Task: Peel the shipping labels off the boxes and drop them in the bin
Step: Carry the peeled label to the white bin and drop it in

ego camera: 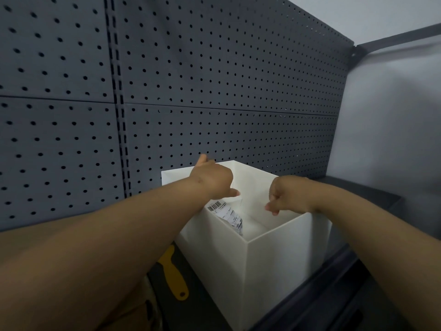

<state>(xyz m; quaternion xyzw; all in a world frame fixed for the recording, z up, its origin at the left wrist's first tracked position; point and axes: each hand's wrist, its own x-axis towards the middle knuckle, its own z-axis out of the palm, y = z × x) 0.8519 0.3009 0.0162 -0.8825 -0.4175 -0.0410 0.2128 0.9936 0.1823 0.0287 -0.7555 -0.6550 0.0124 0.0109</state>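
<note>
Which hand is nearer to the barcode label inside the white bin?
Left. The left hand is just above the label, almost touching it. The right hand is over the other side of the bin, apart from the label.

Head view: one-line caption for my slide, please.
The left hand and right hand reach over a white bin, a barcoded label inside, pegboard behind.

The scene is viewed from a single wide-angle camera worn on the head, aimed forward and slightly downward. The white bin is caught close, below centre towards 5 o'clock. The dark pegboard behind it is faced obliquely, filling the frame from 9 to 1 o'clock.
</note>
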